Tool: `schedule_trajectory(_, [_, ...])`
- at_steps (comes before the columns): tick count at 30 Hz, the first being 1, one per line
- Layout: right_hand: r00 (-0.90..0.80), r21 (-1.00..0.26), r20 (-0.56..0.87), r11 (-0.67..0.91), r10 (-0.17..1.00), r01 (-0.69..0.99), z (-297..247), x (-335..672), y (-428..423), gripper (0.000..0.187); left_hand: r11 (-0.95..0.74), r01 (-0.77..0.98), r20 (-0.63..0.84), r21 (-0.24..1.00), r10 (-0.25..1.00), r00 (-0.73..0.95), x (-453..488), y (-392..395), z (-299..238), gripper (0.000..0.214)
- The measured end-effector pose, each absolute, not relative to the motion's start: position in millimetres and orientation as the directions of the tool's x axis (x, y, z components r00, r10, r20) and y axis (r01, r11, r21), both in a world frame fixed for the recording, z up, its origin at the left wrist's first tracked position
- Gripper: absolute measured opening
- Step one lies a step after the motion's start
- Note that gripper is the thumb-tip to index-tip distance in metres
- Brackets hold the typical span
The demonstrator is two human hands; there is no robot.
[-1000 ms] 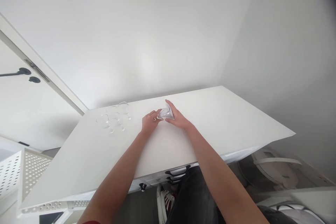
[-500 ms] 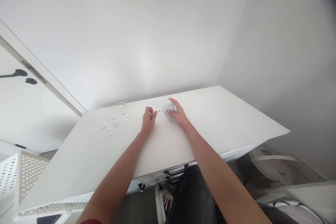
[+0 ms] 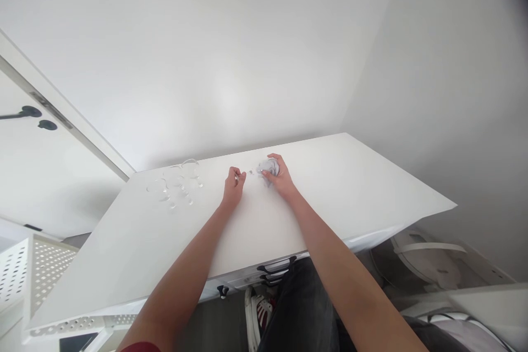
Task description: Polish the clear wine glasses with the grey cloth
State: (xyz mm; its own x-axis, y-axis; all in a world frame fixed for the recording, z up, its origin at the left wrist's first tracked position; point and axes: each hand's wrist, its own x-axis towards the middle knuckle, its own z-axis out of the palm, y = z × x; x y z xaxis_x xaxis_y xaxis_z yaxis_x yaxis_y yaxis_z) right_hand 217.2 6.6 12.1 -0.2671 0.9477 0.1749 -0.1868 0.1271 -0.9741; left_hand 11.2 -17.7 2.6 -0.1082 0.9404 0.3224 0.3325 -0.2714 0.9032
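Several clear pieces (image 3: 175,182): grouped at left of desk (image 3: 342,192), hands off; probably done.
Clear vessel (image 3: 266,166): over desk, clamped in right hand (image 3: 283,180); apparently unfinished.
Left hand (image 3: 233,185): curled; cannot tell whether holding.

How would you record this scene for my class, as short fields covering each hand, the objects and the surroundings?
Left hand: fingers closed around a small shiny item, mostly hidden
Right hand: curled around a clear object
Between hands: small clear piece, too small to identify
Surface: white tabletop
Left part of tabletop: group of clear round-rimmed pieces
Below near edge: black drawer handles
Far left: white door with black handle
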Motion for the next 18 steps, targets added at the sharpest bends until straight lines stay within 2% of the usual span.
schedule_trajectory(3, [-0.224,-0.95,0.312,0.304,0.923,-0.07,12.3,217.2,5.6,0.076,-0.242,0.342,0.301,0.908,0.944,-0.132,10.0,-16.0,0.7,0.032])
schedule_trajectory(6, [-0.32,-0.948,0.288,0.316,0.903,0.037,6.5,216.7,9.5,0.067,-0.235,0.345,0.306,0.909,0.936,-0.171,8.3,-14.1,-0.9,0.033])
schedule_trajectory(9, [-0.387,-0.965,0.238,0.263,0.891,0.012,0.5,216.9,14.2,0.057,-0.238,0.331,0.312,0.913,0.93,-0.193,7.7,-13.3,-2.0,0.032])
schedule_trajectory(13, [-0.272,-0.95,0.314,0.302,0.91,-0.085,-1.6,216.7,15.8,0.067,-0.239,0.348,0.31,0.907,0.937,-0.164,8.6,-12.6,-2.7,0.03])
schedule_trajectory(15, [-0.235,-0.927,0.371,0.373,0.898,-0.038,-1.0,215.7,15.0,0.07,-0.234,0.366,0.311,0.901,0.935,-0.168,8.6,-11.9,-3.1,0.029])
schedule_trajectory(18, [-0.299,-0.895,0.401,0.44,0.866,0.075,-0.6,213.2,14.6,0.067,-0.229,0.354,0.317,0.907,0.924,-0.213,7.1,-10.9,-4.0,0.027])
